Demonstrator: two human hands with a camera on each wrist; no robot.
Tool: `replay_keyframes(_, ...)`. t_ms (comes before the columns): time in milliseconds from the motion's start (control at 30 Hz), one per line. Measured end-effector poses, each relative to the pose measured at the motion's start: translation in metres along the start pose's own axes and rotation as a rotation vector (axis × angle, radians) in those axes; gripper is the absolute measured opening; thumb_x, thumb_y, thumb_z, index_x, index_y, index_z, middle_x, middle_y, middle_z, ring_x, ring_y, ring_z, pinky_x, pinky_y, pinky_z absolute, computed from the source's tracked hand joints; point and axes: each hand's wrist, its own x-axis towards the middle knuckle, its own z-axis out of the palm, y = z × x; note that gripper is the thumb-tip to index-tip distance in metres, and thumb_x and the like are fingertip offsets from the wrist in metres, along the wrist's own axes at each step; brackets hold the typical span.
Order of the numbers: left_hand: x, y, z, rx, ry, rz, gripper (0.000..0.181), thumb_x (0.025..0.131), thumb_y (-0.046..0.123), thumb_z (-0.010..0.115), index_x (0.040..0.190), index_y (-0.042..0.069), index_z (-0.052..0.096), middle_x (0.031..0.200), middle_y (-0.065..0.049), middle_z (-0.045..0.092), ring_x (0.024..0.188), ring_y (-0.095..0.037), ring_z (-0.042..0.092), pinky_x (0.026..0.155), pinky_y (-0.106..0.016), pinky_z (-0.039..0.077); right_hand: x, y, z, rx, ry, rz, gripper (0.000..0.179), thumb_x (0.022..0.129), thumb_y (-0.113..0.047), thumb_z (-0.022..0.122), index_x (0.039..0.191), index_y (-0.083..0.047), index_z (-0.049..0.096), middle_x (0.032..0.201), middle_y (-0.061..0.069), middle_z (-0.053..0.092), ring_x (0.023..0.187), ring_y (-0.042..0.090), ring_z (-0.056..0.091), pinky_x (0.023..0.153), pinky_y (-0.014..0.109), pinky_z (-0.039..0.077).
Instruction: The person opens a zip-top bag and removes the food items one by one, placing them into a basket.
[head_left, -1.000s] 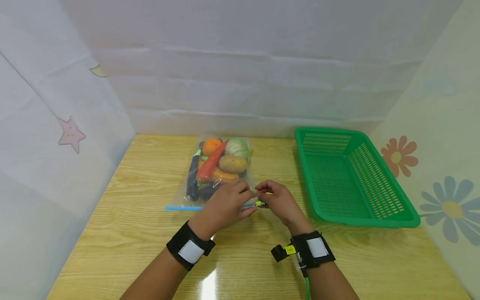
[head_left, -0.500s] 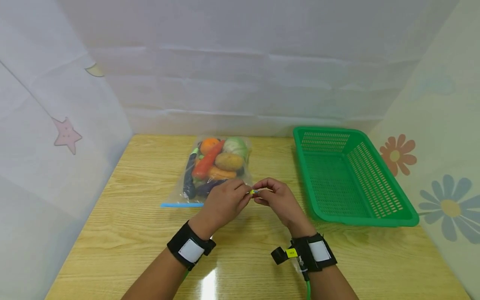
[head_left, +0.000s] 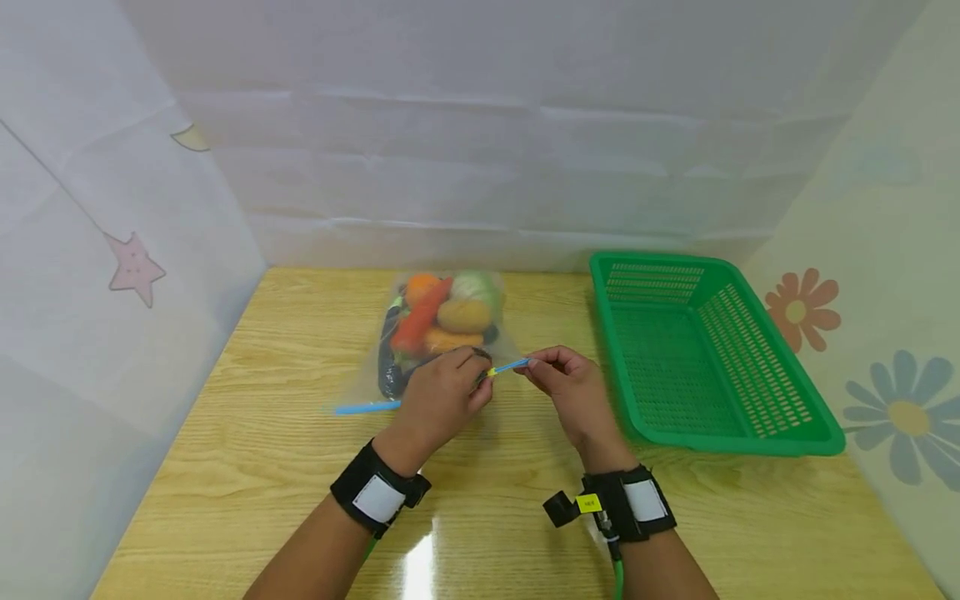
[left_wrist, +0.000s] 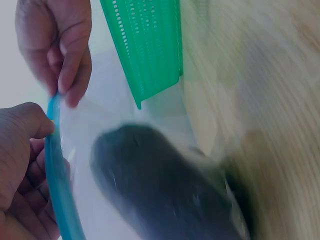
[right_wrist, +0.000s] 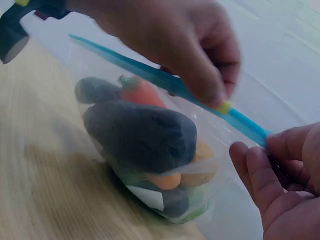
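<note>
A clear zip bag (head_left: 367, 385) with a blue zip strip (head_left: 367, 407) lies on the table, its right end lifted. Inside are a long red vegetable (head_left: 420, 323), an orange (head_left: 422, 287), a potato (head_left: 465, 316), a pale green cabbage (head_left: 477, 288) and dark eggplants (head_left: 387, 358). My left hand (head_left: 444, 393) pinches the zip at its yellow slider (right_wrist: 224, 107), between thumb and fingers. To the right, my right hand (head_left: 576, 398) pinches the strip's end with thumb and fingertips. A short stretch of blue strip shows between the hands.
An empty green plastic basket (head_left: 701, 367) stands to the right of the hands, on the wooden table (head_left: 247, 433). White sheeting (head_left: 450, 167) closes off the back and sides. Each wrist wears a black strap with a camera.
The zip's right end has risen from the table. My hands were close together at the slider; now the right one has moved right along the strip, the left slightly left with the slider.
</note>
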Motion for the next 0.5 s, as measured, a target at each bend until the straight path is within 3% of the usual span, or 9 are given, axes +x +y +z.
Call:
replay_keyframes(233, -0.002, -0.004, -0.007, 0.011, 0.014, -0.008, 0.007, 0.085, 0.008, 0.074, 0.090, 0.007, 0.070, 0.079, 0.000, 0.060, 0.061, -0.012, 0.058, 0.051, -0.027, 0.048, 0.002, -0.012, 0.000, 0.268, 0.198, 0.018, 0.019, 0.095, 0.010, 0.055, 0.083, -0.003, 0.063, 0.094, 0.011, 0.060, 0.086, 0.019, 0.069, 0.094, 0.031, 0.051)
replay_keyframes(500, -0.006, -0.007, -0.023, 0.035, -0.017, -0.078, 0.007, 0.084, 0.009, 0.075, 0.088, 0.009, 0.070, 0.078, 0.001, 0.060, 0.059, -0.012, 0.055, 0.050, -0.029, 0.048, 0.007, -0.024, -0.009, 0.313, 0.267, -0.001, 0.028, 0.096, 0.010, 0.053, 0.077, -0.006, 0.064, 0.090, 0.008, 0.061, 0.085, 0.018, 0.067, 0.091, 0.027, 0.052)
